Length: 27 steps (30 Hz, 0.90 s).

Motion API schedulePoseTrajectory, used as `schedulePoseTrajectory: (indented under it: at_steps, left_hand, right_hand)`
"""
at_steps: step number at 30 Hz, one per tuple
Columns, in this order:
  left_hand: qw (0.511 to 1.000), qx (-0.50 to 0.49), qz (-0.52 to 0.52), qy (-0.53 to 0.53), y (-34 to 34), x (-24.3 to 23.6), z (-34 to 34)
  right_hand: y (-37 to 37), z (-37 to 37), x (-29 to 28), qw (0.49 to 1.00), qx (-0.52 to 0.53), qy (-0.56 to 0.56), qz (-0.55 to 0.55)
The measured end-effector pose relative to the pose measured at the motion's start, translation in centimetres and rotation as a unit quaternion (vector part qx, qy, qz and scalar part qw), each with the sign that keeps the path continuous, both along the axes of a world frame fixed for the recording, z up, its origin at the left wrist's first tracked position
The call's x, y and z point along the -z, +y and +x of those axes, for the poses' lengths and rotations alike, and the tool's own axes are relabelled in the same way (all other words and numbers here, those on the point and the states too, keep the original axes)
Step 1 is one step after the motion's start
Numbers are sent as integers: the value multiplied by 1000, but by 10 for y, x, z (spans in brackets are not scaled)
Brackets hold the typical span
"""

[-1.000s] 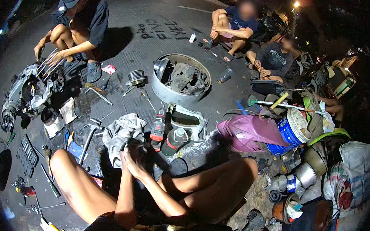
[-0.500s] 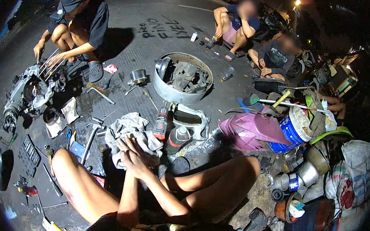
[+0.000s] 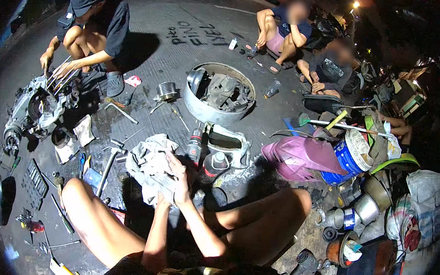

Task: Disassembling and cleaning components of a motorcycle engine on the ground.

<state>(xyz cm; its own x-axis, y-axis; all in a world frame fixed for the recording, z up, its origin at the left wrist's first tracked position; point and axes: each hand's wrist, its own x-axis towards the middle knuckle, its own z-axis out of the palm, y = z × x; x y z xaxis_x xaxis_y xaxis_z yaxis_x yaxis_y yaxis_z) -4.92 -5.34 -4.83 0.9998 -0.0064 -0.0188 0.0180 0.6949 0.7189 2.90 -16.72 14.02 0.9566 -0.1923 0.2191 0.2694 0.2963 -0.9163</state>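
A grey-white cloth rag [image 3: 148,165] is bunched up between my hands, above the ground between my knees. My left hand [image 3: 164,201] goes in under the rag, which covers its fingers. My right hand [image 3: 178,180] presses on the rag's right side, fingers pointing up and gripping the cloth. Just beyond the right hand lies a red and black power drill [image 3: 194,145]. A dark bottle with a red band [image 3: 216,164] stands to the right of my hands, and a cut-open pale plastic container [image 3: 228,142] sits behind it.
Left lie a hammer [image 3: 108,165], a socket set case [image 3: 36,182] and an engine [image 3: 39,105], where a crouching person [image 3: 93,39] works. A round metal basin [image 3: 216,117] of parts stands ahead. A pink panel [image 3: 301,157], a blue bucket [image 3: 339,160] and pots crowd the right. Two people sit far right.
My hands were pressed together over the rag with fingers stretched out. Now the rag is lifted and gathered around the left hand, and the right hand has turned against its side.
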Motion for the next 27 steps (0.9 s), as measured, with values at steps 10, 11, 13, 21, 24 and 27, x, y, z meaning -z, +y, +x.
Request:
schedulePoseTrajectory:
  at_steps: [10,11,13,21,24,27]
  left_hand:
    - [992,69,99,-21,-82,-135,192]
    - [991,79,109,-25,-84,-131,183]
    - [986,91,133,-35,-91,-143,189]
    - [967,125,215,-60,-98,-171,218]
    - [959,140,239,-66,-102,-179,226]
    - [948,161,263,-82,-107,-187,227]
  right_hand:
    - [36,-17,77,964,-45,253,70]
    - [34,-17,90,953,-73,292,46]
    - [39,-17,112,946,-80,297,103]
    - [29,-17,89,965,-142,222,12]
    - [30,-20,53,971,-131,187,-74]
    - [21,-19,67,938,-5,143,-315]
